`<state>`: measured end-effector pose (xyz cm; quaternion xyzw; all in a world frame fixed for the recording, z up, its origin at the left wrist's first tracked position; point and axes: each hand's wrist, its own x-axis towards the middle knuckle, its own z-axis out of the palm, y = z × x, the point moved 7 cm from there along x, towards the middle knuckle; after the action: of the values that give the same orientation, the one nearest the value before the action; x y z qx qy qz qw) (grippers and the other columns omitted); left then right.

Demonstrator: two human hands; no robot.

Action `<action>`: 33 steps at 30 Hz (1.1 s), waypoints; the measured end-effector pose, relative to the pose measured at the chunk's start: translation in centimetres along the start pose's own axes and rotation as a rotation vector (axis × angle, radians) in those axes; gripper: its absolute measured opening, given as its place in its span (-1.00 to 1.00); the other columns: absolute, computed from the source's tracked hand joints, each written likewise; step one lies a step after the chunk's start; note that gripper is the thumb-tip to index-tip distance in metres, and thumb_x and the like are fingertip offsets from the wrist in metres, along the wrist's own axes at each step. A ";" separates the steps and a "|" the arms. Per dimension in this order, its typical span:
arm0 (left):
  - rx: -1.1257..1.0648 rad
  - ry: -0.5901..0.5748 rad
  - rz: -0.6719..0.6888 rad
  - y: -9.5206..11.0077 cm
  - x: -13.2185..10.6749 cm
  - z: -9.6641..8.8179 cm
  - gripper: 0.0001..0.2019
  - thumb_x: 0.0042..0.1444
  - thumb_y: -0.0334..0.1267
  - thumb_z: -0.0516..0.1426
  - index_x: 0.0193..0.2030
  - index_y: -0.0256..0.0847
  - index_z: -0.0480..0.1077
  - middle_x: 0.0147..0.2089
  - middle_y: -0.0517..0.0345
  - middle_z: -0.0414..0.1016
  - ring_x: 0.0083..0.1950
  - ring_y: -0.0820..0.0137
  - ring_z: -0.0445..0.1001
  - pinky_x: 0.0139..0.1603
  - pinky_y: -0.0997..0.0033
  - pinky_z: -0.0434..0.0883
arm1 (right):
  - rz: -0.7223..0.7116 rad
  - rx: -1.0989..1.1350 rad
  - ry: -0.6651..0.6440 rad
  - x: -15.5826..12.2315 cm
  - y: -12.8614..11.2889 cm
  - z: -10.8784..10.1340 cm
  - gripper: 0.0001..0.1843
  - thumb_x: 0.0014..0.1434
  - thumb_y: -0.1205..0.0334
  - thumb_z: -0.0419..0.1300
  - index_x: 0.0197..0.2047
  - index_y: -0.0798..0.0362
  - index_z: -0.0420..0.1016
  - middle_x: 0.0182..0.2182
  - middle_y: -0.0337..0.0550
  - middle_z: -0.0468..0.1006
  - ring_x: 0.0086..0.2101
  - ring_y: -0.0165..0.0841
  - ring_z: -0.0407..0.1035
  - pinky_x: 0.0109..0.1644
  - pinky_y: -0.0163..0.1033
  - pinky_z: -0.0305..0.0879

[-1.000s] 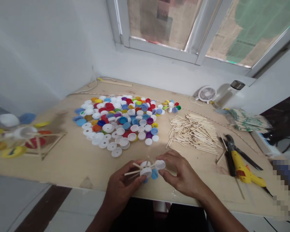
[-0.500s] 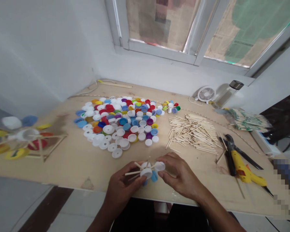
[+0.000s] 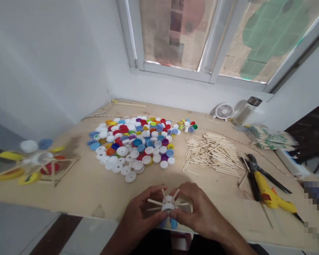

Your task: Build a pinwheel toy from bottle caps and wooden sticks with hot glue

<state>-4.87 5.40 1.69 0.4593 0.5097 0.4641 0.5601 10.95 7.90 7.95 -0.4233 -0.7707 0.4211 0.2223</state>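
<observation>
Between my hands is a small bottle-cap wheel [image 3: 168, 207], made of white caps with wooden sticks fanning out like spokes. Light blue caps [image 3: 173, 223] hang from its lower side. My left hand [image 3: 139, 214] is closed around the hub from the left, its thumb at the front. From the other side my right hand [image 3: 202, 212] grips the hub, thumb tip against the front cap. A white cap [image 3: 186, 207] shows partly by the right fingers at one stick's end; whether it is fixed there I cannot tell.
Loose colored bottle caps [image 3: 134, 141] spread beyond my hands, beside a heap of short wooden sticks [image 3: 212, 154]. Right lie pliers [image 3: 252, 166] and a yellow glue gun [image 3: 271, 194]. A cap wheel on a stick frame [image 3: 39, 159] stands left. Behind are a fan [image 3: 224, 111] and bottle [image 3: 247, 111].
My right hand has moved left onto the hub, thumb now at its front; the white cap it pinched sits by its fingers. The wheel has turned, and the camera view has shifted.
</observation>
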 end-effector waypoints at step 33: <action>-0.285 0.267 -0.086 -0.8 -0.7 -2.3 -0.50 -0.50 0.06 0.43 -0.37 -0.18 0.58 -0.44 0.13 0.61 -0.35 0.32 0.51 -0.28 0.46 0.40 | -0.075 -0.801 0.025 11.9 1.1 -0.5 -0.75 0.27 0.20 0.05 -0.12 -0.05 0.55 -0.01 -0.06 0.46 -0.04 -0.18 0.29 0.00 -0.10 0.16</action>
<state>-7.13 4.68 0.83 0.2874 0.5277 0.5641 0.5663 5.34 18.48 7.09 -0.4531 -0.8861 0.0739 0.0642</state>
